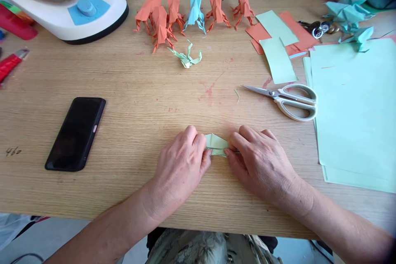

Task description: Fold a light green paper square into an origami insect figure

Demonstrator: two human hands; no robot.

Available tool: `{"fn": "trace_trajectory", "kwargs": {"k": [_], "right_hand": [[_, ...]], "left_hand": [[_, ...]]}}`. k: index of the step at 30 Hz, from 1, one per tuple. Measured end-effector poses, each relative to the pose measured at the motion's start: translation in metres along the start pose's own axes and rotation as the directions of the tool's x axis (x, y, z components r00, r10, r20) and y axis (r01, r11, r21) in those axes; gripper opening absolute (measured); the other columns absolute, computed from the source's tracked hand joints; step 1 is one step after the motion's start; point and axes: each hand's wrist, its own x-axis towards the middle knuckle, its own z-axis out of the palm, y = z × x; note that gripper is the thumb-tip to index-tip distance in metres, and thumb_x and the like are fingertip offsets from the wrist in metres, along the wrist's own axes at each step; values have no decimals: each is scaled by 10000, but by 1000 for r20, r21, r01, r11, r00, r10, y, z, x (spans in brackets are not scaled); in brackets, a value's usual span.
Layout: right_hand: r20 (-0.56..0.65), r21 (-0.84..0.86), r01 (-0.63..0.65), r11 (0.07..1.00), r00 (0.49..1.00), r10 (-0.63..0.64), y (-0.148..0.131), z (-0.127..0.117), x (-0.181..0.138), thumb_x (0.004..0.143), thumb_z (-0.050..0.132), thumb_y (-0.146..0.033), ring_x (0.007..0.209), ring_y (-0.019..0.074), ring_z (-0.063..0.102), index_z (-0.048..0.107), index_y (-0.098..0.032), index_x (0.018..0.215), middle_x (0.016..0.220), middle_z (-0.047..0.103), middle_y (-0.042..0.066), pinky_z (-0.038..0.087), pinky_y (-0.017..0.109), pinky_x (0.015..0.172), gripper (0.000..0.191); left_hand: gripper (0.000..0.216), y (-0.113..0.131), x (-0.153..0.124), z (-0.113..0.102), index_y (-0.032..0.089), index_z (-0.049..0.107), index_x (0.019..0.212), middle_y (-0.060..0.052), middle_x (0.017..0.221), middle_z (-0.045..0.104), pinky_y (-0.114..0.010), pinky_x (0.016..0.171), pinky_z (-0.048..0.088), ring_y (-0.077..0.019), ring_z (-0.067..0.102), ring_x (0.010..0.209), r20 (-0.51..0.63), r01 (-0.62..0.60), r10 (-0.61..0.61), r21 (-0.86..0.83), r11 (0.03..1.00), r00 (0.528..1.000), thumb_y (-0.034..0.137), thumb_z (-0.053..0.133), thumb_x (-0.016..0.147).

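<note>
A small folded piece of pale green paper (216,142) lies low on the table near its front edge, between my two hands. My left hand (185,152) pinches its left end, thumb at the lower edge and fingers curled. On the other end, my right hand (255,154) is closed with thumb and fingers together. Creases show across the paper's middle; both ends are hidden under the fingers. Beyond the hands sits a small folded green paper piece (187,58) with thin curling limbs. Scissors (284,97) with pale handles rest to the right, blades slightly apart or closed, I cannot tell.
Several orange folded figures (160,24) and a blue one (195,6) stand at the back. Cut paper pieces (278,60), keys (318,29) and large green sheets (355,111) are at right. A black phone (76,134) lies left, below a white fan (89,8).
</note>
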Motion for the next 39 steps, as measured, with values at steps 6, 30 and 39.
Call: {"fn": "trace_trajectory", "kwargs": {"k": [6,30,39], "right_hand": [[-22,9,16,1000,1000,-15,-1,-1,0,920,502,-219,700,176,494,531,-201,779,795,560,33,257,337,671,145],[0,0,-11,1000,1000,11,-2,-1,-1,962,480,-246,726,177,520,553,-197,814,844,589,35,240,352,696,173],[35,152,32,988,999,-38,12,-4,-8,951,546,-207,787,181,535,541,-189,834,882,569,28,313,331,737,119]], "left_hand": [[122,-5,-7,6,182,595,975,-45,931,621,-312,695,495,-173,577,787,-204,-172,157,-58,983,966,161,479,1003],[349,-4,-27,6,47,610,1303,-115,1092,719,-379,859,576,-227,655,955,-161,-417,430,108,902,888,134,425,1021],[392,-10,-32,12,-44,557,1345,-187,1449,554,-351,1087,490,-265,536,1321,-128,-539,566,196,819,814,78,403,1006]]}}
